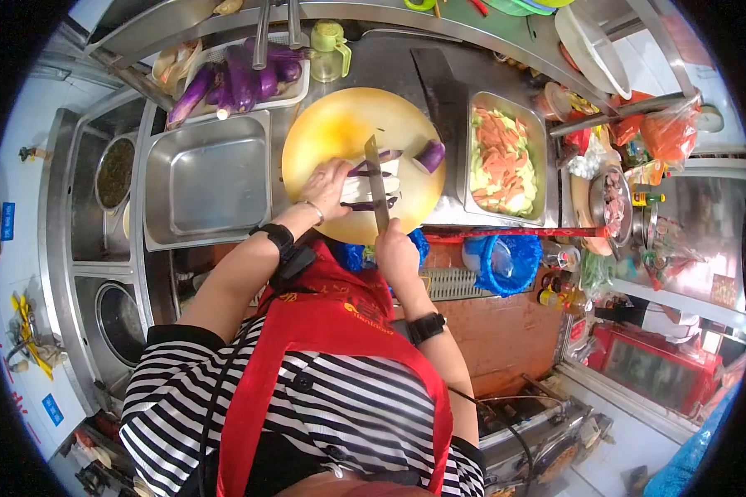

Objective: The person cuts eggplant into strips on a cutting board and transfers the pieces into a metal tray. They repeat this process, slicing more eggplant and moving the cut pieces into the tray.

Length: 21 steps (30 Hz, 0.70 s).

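Observation:
On a round yellow cutting board [323, 124] lie several cut eggplant strips [363, 190], white inside with purple skin. My left hand [327, 188] rests on their left end, its fingers bent and pressing on them. My right hand [398, 253] grips the handle of a cleaver [377, 186], its blade upright across the strips. A short eggplant chunk [429, 155] sits apart on the right side of the board. Whether the blade touches the board is hidden.
A bare metal tray [210, 178] stands left of the board. Behind it, whole eggplants [239, 79] lie on a white tray beside a green-lidded jug [329, 54]. To the right, a metal pan [470, 199] holds sliced orange and green vegetables [501, 157]. A blue-lined bin [503, 261] stands below the counter.

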### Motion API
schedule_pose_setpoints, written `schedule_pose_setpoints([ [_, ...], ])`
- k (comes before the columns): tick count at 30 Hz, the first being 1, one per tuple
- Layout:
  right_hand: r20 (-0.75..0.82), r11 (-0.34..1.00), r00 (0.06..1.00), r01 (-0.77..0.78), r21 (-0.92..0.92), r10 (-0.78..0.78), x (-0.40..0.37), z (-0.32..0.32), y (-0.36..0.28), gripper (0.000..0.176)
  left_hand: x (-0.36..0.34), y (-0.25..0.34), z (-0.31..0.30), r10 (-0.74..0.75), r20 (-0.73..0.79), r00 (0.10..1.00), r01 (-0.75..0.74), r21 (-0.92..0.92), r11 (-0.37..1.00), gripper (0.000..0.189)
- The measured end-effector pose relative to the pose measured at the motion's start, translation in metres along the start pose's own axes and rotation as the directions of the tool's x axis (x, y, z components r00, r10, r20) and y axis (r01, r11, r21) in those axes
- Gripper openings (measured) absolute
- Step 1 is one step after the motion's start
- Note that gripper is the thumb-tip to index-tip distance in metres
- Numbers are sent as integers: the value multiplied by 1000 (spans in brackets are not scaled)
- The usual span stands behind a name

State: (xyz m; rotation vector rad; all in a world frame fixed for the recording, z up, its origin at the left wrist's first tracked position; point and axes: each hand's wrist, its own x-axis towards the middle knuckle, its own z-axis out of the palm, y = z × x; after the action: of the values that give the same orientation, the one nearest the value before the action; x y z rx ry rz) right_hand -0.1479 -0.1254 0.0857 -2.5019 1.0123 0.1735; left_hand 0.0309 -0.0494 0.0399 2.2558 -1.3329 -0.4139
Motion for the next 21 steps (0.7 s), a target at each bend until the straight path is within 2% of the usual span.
schedule_pose_setpoints([
  [3, 6, 998, 999, 35, -57, -35, 25, 33, -2, 25, 0, 2, 0, -11, 0, 1000, 11, 50, 999, 85],
  [5, 46, 993, 999, -5, -120, 11, 39, 45, -9, 28, 4, 4, -2, -12, -9, 1000, 13, 82, 997, 86],
  [8, -14, 999, 1000, 27, -47, -28, 40, 43, 0, 28, 2, 10, -1, -8, -35, 999, 11, 94, 996, 86],
  [9, -22, 998, 999, 23, -50, -24, 36, 39, 4, 28, 1, 11, -2, -61, 1, 998, 61, 112, 992, 92],
  [10, -85, 999, 996, 36, 30, -33, 30, 34, 9, 26, 2, 13, -4, -116, 33, 993, 110, 133, 985, 98],
  [11, -147, 992, 988, 55, 111, -39, 23, 31, 13, 24, 5, 12, -5, -109, 29, 994, 104, 135, 985, 98],
  [12, -149, 992, 988, 53, 113, -36, 13, 26, 19, 24, 6, 10, -5, -47, 29, 998, 42, 176, 984, 103],
  [13, -221, 971, 975, 62, 232, -9, -1, 21, 28, 21, 6, 9, -4, 9, 35, 999, -16, 214, 977, 109],
  [14, -284, 935, 958, 78, 347, 25, -15, 17, 38, 18, 14, 6, -8, 15, 147, 989, -46, 209, 977, 112],
  [16, -130, 810, 978, -59, 584, 165, -37, 23, 67, 14, 25, 6, -8, 47, 178, 983, -86, 216, 973, 107],
  [17, -127, 809, 979, -58, 585, 162, -48, 36, 83, 14, 26, 5, -7, 43, 178, 983, -81, 217, 973, 107],
  [19, -69, 585, 987, -29, 811, 145, -61, 66, 112, 8, 30, 4, 0, 89, 199, 976, -122, 164, 979, 103],
  [20, -63, 583, 987, -34, 812, 145, -60, 74, 116, 8, 28, 4, 8, 84, 202, 976, -119, 164, 979, 103],
  [21, -60, 544, 987, -31, 838, 148, -62, 77, 112, 8, 23, 5, 16, 88, 122, 989, -104, 127, 986, 101],
])
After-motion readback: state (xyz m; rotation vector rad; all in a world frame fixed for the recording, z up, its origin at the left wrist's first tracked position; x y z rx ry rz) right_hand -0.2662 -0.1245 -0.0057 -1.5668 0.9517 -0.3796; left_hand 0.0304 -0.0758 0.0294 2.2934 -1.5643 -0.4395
